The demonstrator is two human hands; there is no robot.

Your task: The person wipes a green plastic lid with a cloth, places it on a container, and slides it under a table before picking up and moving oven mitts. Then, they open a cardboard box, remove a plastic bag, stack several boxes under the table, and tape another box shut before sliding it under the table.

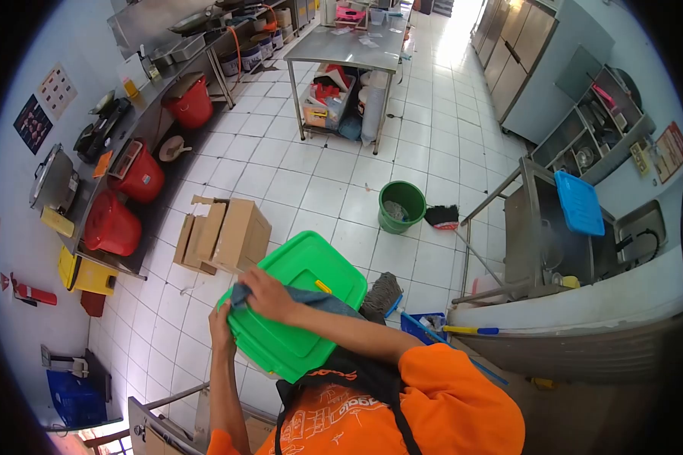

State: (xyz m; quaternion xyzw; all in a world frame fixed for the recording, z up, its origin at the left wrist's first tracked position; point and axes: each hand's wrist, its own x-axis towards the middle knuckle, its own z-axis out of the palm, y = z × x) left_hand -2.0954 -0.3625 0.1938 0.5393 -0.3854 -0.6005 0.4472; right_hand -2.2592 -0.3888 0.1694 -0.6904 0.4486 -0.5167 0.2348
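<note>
A green plastic lid (303,265) with a yellow latch is held tilted in front of my body. My left hand (221,327) grips its left edge with the fingers wrapped round it. On the lid's upper left edge, my right hand (267,294) is closed on a blue-grey cloth (319,299), which trails across the lid beneath my right forearm. Part of the cloth is hidden by that forearm.
Cardboard boxes (235,233) stand on the tiled floor ahead to the left. A green bucket (402,206), a mop head (382,296) and a blue basket (423,327) are to the right. Farther ahead is a steel table (345,49); red bins (114,224) line the left wall.
</note>
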